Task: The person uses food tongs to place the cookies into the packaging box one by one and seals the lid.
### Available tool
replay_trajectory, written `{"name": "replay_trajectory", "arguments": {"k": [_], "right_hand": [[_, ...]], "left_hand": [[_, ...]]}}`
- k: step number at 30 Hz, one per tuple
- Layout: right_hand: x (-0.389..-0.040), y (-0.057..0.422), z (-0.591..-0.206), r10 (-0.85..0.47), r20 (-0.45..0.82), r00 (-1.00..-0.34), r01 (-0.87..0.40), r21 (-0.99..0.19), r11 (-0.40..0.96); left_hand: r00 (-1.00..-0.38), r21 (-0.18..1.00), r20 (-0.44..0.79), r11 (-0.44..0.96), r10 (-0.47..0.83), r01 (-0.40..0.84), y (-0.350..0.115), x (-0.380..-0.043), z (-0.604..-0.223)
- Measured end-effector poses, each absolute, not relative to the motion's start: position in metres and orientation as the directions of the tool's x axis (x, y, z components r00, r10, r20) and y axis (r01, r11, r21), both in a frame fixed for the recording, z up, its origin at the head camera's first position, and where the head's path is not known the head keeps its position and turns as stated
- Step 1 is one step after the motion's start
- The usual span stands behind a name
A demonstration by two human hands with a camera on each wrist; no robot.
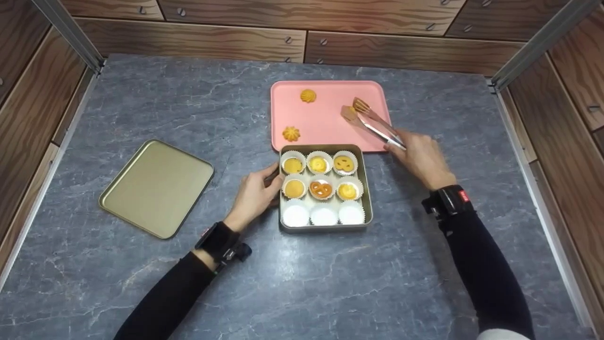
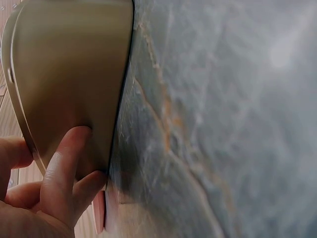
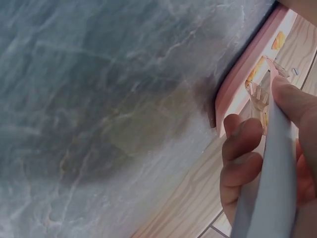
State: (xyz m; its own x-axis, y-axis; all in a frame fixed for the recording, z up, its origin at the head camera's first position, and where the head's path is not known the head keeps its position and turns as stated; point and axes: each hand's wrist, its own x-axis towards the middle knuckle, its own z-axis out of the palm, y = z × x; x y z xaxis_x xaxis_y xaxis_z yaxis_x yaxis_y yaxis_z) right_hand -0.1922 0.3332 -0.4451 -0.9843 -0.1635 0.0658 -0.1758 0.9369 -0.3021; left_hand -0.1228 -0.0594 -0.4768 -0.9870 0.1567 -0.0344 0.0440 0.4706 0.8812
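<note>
My left hand [image 1: 255, 192] holds the left wall of a square gold tin [image 1: 369, 189], thumb at its rim. In the left wrist view, fingers [image 2: 67, 161] press the outer wall of the tin. White paper cups [image 1: 324, 216] fill the tin in three rows. The back two rows hold cookies, including a pretzel-shaped one [image 1: 321, 189]; the front row's cups are bare. My right hand [image 1: 422, 158] grips serving tongs [image 1: 377, 130] with brown translucent heads. Over the pink tray [image 1: 325, 118], their spread heads stand around a small yellow cookie [image 1: 352, 109], partly hidden.
Two swirled yellow cookies lie on the tray's left part, one at the back [image 1: 308, 96] and one at the front [image 1: 291, 133]. A gold lid [image 1: 155, 189] lies at the left on the grey marbled table [image 1: 302, 283]. Wood-patterned panels [image 1: 198, 40] border the table.
</note>
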Motion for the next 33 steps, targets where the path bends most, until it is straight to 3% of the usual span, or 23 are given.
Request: {"name": "replay_trajectory", "arguments": {"k": [33], "right_hand": [[-0.165,0.347,-0.436,-0.191,0.206,-0.960,-0.258,-0.381,0.888]], "left_hand": [[-0.982,0.897,-0.056,0.442,0.179,0.030,-0.059,-0.123,-0.478]]}}
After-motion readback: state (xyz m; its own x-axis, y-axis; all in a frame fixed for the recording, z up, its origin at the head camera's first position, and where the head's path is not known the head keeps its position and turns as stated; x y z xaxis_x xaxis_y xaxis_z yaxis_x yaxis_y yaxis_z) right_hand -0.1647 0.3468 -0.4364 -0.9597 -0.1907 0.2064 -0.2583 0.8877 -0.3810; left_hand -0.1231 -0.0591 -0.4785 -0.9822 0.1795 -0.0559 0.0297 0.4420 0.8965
